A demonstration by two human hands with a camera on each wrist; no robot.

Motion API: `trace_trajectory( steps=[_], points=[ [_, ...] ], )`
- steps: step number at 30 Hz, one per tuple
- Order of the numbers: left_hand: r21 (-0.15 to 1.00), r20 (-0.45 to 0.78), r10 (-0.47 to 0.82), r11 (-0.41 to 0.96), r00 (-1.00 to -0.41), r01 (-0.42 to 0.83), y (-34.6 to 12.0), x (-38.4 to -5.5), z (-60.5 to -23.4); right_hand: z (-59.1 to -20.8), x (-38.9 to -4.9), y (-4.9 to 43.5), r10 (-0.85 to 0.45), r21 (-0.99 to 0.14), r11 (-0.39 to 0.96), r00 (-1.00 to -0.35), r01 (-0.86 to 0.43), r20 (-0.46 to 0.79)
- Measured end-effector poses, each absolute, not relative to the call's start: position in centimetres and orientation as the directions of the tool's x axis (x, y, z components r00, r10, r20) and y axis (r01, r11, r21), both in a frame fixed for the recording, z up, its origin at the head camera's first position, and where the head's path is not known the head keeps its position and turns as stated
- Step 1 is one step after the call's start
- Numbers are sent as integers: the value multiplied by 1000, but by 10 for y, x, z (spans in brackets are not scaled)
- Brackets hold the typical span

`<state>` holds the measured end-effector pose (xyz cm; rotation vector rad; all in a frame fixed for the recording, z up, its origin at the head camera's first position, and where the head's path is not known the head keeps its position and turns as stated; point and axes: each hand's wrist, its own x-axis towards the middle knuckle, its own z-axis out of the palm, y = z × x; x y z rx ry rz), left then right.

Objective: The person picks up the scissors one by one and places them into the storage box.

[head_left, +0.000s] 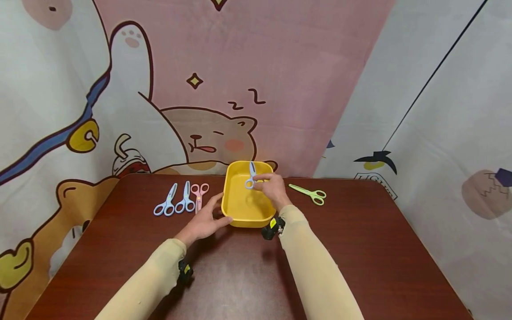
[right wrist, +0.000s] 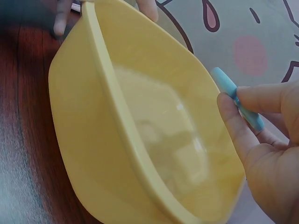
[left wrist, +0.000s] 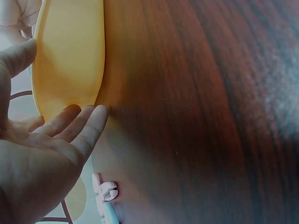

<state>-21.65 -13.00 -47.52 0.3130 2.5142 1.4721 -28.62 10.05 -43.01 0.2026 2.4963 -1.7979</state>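
My left hand (head_left: pixel 205 220) rests against the left side and front left corner of a yellow plastic bin (head_left: pixel 248 222). Its fingers lie spread and fairly straight along the wall in the left wrist view. Above the bin's inside, my right hand (head_left: pixel 274 188) pinches a pair of light blue scissors (head_left: pixel 250 183) by the handles between thumb and fingers, blades pointing away. The right wrist view shows those scissors (right wrist: pixel 226 83) edge-on near the far rim. Left of the bin lie two more blue scissors (head_left: pixel 165 208) and pink scissors (head_left: pixel 199 190), partly hidden by the left hand.
Green scissors (head_left: pixel 308 192) lie on the dark wooden table (head_left: pixel 360 249) to the right of the bin. Behind the table's back edge hangs a printed cloth (head_left: pixel 288 89) with cartoon animals. A dark camera (head_left: pixel 271 229) is strapped at the right wrist.
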Motion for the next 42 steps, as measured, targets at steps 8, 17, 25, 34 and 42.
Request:
trace_trajectory(
  steps=[8,17,25,34,42],
  points=[
    [876,-72,286,477,-955,77,-130,-217,-476,-431,-291,93,76,-947,270,-985,172,-157],
    [880,-74,295,469,-953,77,-130,-217,-477,-436,-295,84,87,-951,228,-977,211,-196],
    [894,-66,310,441,-949,82,-131,-217,-476,-439,-297,76,81,-952,195,-971,237,-225],
    [901,-77,311,428,-947,67,-132,-217,-477,-448,-298,72,82,-951,197,-970,240,-228],
    [896,-77,311,438,-947,71,-131,-218,-475,-452,-298,65,77,-956,197,-975,219,-208]
  ],
)
